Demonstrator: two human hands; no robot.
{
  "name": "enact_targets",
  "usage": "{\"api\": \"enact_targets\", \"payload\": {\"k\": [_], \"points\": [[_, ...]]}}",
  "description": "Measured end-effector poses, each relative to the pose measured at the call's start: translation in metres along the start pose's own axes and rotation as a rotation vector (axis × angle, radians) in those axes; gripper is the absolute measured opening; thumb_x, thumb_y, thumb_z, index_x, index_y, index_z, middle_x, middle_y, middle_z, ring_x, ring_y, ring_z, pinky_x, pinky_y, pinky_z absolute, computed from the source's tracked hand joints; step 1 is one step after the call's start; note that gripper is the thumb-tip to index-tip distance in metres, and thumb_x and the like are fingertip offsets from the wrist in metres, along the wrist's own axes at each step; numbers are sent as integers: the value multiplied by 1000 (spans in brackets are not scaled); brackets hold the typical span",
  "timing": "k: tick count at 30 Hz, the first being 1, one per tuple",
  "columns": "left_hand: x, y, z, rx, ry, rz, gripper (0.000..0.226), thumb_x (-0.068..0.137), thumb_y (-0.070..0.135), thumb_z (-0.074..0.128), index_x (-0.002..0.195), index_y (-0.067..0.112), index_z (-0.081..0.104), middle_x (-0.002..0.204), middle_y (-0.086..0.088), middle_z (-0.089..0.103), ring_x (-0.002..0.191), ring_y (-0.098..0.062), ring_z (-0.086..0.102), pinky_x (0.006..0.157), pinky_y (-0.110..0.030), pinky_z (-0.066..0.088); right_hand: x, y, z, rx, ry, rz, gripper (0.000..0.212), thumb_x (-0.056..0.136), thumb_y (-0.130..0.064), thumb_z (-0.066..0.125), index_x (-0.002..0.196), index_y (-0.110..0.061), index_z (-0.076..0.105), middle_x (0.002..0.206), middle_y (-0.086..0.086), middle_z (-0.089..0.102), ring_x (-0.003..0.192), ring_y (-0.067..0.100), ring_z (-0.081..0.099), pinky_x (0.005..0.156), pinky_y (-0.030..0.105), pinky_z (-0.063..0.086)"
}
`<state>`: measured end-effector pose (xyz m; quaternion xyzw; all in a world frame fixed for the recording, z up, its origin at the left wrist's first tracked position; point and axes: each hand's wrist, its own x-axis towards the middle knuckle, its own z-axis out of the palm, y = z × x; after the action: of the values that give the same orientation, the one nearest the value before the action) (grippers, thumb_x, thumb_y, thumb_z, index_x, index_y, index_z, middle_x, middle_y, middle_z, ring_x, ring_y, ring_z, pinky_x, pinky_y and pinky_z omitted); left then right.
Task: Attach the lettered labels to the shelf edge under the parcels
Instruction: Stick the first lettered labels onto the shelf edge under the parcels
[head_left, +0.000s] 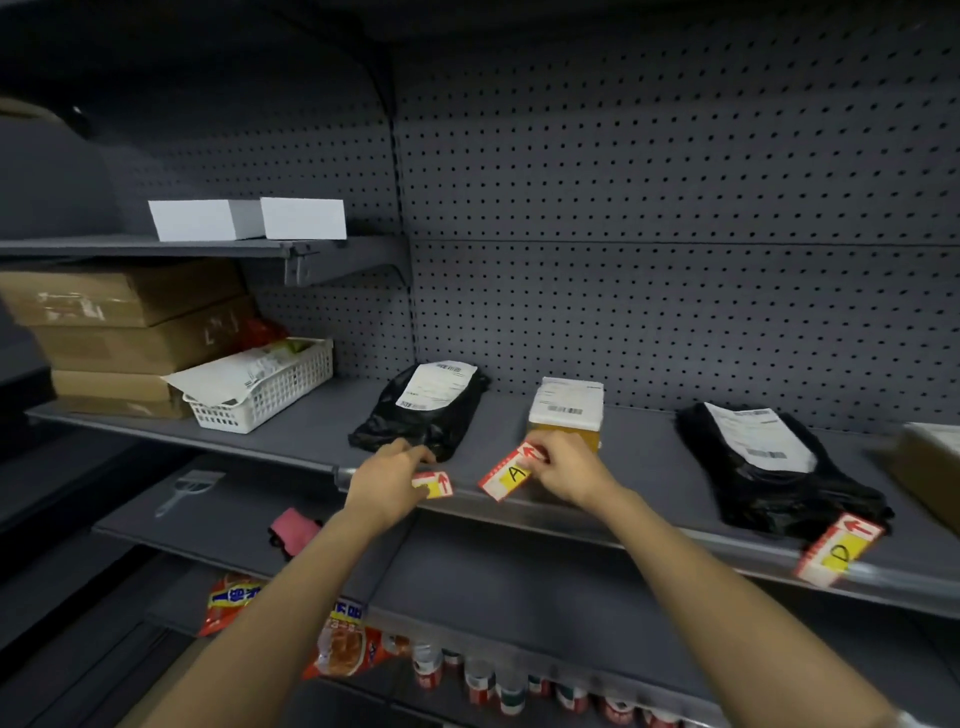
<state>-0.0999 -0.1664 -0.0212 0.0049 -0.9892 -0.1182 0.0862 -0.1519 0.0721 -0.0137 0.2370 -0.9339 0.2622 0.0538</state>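
Three parcels sit on the grey shelf: a black bag (423, 415) on the left, a small yellow box (567, 410) in the middle, a second black bag (769, 467) on the right. My right hand (569, 470) pinches a red, white and yellow label marked A (511, 473), tilted, just above the shelf edge (649, 540) in front of the yellow box. My left hand (387, 480) holds another label (434, 484) at the edge below the left black bag; its letter is hidden. A label marked D (839, 551) is on the edge under the right bag.
A white basket (270, 392) with papers and stacked cardboard boxes (124, 332) stand at the shelf's left. A cardboard box (930, 467) pokes in at the right. White boxes (249, 218) sit on the upper shelf. Snack packets (343, 649) and cans (493, 680) fill the lower shelves.
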Motion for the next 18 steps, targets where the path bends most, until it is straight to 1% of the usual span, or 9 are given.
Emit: {"api": "enact_targets", "payload": {"k": [1,4,6,9,13,15,18], "points": [[5,-6,2,1,-21,18,44,81,27,65,123,27,53,122,-6,51,117,-25,49,94,-36,43,7,-10,6,10,16,-5,8,90,-24,59,86,-18,60,92,3,68,84,20,61,69,31,45],[17,-15,8,26,-54,116,41,83,26,64,123,27,54,120,-5,52,118,-24,44,95,-37,42,20,-30,23,15,44,-19,4,90,-26,59,88,-22,59,88,-4,65,80,11,57,67,24,43],[23,-14,10,20,-32,189,33,84,24,63,116,27,60,116,-5,55,114,-23,46,92,-36,43,24,-33,29,2,69,-8,4,90,-26,59,90,-22,60,91,-2,67,79,9,57,68,24,44],[28,-10,13,-17,-5,259,22,83,27,64,105,24,66,109,-5,60,108,-22,51,85,-35,44,25,-32,30,-28,99,23,6,89,-25,59,92,-19,61,92,0,68,78,10,56,67,25,44],[28,-12,13,-166,85,213,13,83,29,65,93,28,73,103,2,65,102,-17,56,80,-32,45,28,-30,19,4,194,70,8,89,-22,59,88,-14,62,78,0,61,72,17,55,62,29,38],[27,-16,11,-189,103,211,11,83,29,65,91,28,73,99,3,66,98,-18,60,78,-32,46,30,-31,15,17,208,79,8,90,-22,59,89,-14,62,78,0,61,74,19,57,63,30,40],[27,-24,9,-194,79,219,10,84,32,63,91,28,70,97,4,69,94,-18,62,76,-34,48,34,-41,17,16,190,50,6,90,-22,59,89,-17,62,78,-3,61,72,16,56,62,28,39]]}}
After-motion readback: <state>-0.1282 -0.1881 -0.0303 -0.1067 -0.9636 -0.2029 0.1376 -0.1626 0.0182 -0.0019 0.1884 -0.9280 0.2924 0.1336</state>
